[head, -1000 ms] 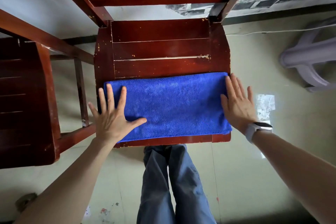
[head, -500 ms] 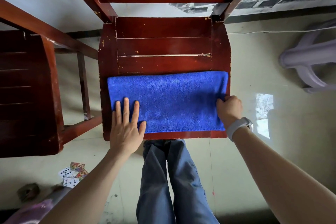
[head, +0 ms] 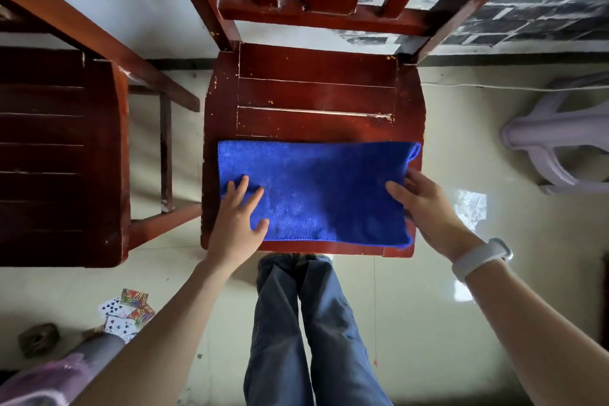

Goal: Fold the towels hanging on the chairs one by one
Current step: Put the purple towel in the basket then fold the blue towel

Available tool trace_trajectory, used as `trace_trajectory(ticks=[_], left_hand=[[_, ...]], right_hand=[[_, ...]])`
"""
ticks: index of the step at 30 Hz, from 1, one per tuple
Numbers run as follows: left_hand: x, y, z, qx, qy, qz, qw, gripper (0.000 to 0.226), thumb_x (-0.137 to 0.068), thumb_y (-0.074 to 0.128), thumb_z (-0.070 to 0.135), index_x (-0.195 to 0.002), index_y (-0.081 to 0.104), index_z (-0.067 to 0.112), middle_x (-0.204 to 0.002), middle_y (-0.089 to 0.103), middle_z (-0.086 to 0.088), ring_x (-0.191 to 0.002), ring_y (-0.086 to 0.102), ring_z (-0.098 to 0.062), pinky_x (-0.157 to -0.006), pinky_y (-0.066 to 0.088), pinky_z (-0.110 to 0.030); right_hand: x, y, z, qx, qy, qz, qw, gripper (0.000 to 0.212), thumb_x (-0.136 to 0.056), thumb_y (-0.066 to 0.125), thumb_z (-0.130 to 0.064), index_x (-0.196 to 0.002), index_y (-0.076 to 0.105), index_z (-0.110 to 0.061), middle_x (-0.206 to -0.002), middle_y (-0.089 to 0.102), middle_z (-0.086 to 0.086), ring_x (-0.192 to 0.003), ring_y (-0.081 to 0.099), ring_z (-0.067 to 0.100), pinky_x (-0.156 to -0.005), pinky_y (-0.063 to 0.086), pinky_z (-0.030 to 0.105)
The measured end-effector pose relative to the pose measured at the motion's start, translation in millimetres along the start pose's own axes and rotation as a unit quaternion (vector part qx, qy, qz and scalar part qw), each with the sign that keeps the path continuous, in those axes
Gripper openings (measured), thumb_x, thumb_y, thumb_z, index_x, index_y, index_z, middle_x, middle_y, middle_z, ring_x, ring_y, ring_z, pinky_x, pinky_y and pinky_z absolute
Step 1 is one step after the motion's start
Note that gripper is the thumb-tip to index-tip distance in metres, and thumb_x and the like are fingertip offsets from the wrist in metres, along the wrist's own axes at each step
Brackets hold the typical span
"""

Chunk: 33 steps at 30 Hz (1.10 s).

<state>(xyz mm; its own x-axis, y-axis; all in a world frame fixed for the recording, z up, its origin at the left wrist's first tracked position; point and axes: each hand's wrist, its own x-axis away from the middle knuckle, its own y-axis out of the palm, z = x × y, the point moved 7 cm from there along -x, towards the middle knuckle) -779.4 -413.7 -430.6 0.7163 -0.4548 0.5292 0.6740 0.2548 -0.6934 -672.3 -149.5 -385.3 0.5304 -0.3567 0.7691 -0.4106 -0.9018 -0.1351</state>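
A blue towel (head: pixel 323 188), folded into a long strip, lies flat across the front half of a red-brown wooden chair seat (head: pixel 316 92). My left hand (head: pixel 239 221) presses flat on the towel's left end with straight fingers. My right hand (head: pixel 425 208) grips the towel's right edge, thumb on top and fingers underneath, and that edge is lifted slightly off the seat. A white band sits on my right wrist.
A second dark wooden chair (head: pixel 59 155) stands close on the left. A pale plastic stool (head: pixel 557 135) is on the floor at the right. Playing cards (head: pixel 125 313) lie on the floor at lower left. My legs in jeans (head: pixel 309 333) stand just before the seat.
My right hand went from flat on the towel's right end to gripping that edge and lifting it. My left hand slid inward along the left end and stays flat.
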Motion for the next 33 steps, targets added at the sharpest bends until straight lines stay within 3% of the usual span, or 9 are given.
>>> trace_trajectory(ticks=[4, 8, 10, 13, 15, 17, 21, 28, 33], left_hand=[[9, -25, -13, 0.329, -0.185, 0.052, 0.925, 0.023, -0.090, 0.051, 0.008, -0.110, 0.063, 0.009, -0.112, 0.060, -0.003, -0.107, 0.055, -0.012, -0.094, 0.037, -0.015], [24, -13, -9, 0.693, -0.281, -0.028, 0.664, 0.029, -0.096, 0.036, 0.027, -0.096, 0.061, 0.013, -0.100, 0.065, -0.006, -0.085, 0.068, -0.018, -0.083, 0.052, -0.034], [28, -6, -5, 0.748, -0.260, -0.071, 0.607, 0.045, -0.097, 0.027, 0.042, -0.108, 0.061, 0.016, -0.110, 0.067, -0.007, -0.091, 0.069, -0.019, -0.074, 0.056, -0.032], [28, 7, -22, 0.709, -0.276, -0.031, 0.648, 0.036, -0.089, 0.048, 0.041, -0.117, 0.058, 0.021, -0.124, 0.061, -0.003, -0.104, 0.061, -0.015, -0.076, 0.055, -0.033], [30, 10, -38, 0.582, -0.284, 0.001, 0.762, 0.024, -0.082, 0.062, 0.032, -0.102, 0.060, 0.020, -0.109, 0.064, -0.005, -0.096, 0.060, -0.017, -0.083, 0.052, -0.040], [31, 9, -47, 0.449, -0.278, 0.023, 0.849, 0.014, -0.084, 0.062, 0.026, -0.089, 0.058, 0.014, -0.086, 0.061, -0.007, -0.081, 0.056, -0.020, -0.081, 0.050, -0.045], [30, -10, -42, 0.324, -0.222, 0.099, 0.914, 0.012, -0.089, 0.052, 0.008, -0.089, 0.057, -0.002, -0.078, 0.052, -0.032, -0.066, 0.040, -0.030, -0.062, 0.028, -0.030], [34, -24, -51, 0.305, -0.209, 0.155, 0.916, 0.032, -0.096, 0.038, 0.009, -0.125, 0.047, 0.000, -0.115, 0.059, -0.019, -0.105, 0.053, -0.032, -0.084, 0.036, -0.028], [35, -20, -59, 0.339, -0.251, 0.178, 0.889, 0.030, -0.093, 0.049, 0.016, -0.119, 0.049, 0.000, -0.107, 0.062, -0.017, -0.098, 0.057, -0.031, -0.071, 0.034, -0.019]], right_hand=[[18, 67, -41, 0.068, -0.054, -0.086, 0.992, 0.036, -0.090, 0.053, -0.006, -0.125, 0.044, -0.011, -0.086, 0.059, 0.006, -0.056, 0.060, 0.002, -0.050, 0.048, 0.020], [30, 153, -52, 0.066, -0.034, -0.187, 0.980, 0.046, -0.089, 0.054, -0.002, -0.131, 0.039, -0.013, -0.079, 0.050, 0.000, -0.048, 0.056, 0.004, -0.051, 0.053, 0.018], [24, 176, -49, 0.074, -0.015, -0.187, 0.979, 0.043, -0.091, 0.051, -0.005, -0.132, 0.041, -0.014, -0.078, 0.049, -0.001, -0.057, 0.056, 0.014, -0.055, 0.052, 0.017], [-7, 162, -56, 0.322, -0.147, -0.027, 0.935, 0.037, -0.093, 0.039, -0.012, -0.129, 0.049, -0.011, -0.105, 0.059, 0.010, -0.093, 0.056, 0.029, -0.079, 0.042, 0.028], [-23, 155, -69, 0.431, -0.217, 0.036, 0.875, 0.039, -0.091, 0.036, -0.017, -0.128, 0.051, -0.012, -0.123, 0.053, 0.013, -0.112, 0.046, 0.033, -0.093, 0.035, 0.037], [-37, 161, -76, 0.524, -0.252, 0.022, 0.813, 0.041, -0.092, 0.041, -0.021, -0.132, 0.046, -0.016, -0.133, 0.047, 0.007, -0.121, 0.038, 0.029, -0.098, 0.029, 0.042], [-55, 184, -82, 0.638, -0.274, -0.050, 0.718, 0.043, -0.093, 0.042, -0.030, -0.133, 0.044, -0.016, -0.131, 0.051, 0.005, -0.126, 0.035, 0.025, -0.102, 0.023, 0.042], [-57, 198, -87, 0.624, -0.245, -0.102, 0.735, 0.029, -0.092, 0.042, -0.030, -0.114, 0.047, -0.012, -0.105, 0.055, 0.010, -0.095, 0.057, 0.033, -0.077, 0.044, 0.038], [-61, 211, -91, 0.660, -0.305, -0.101, 0.679, 0.031, -0.096, 0.036, -0.036, -0.118, 0.038, -0.014, -0.087, 0.063, 0.016, -0.082, 0.061, 0.037, -0.067, 0.040, 0.037]])
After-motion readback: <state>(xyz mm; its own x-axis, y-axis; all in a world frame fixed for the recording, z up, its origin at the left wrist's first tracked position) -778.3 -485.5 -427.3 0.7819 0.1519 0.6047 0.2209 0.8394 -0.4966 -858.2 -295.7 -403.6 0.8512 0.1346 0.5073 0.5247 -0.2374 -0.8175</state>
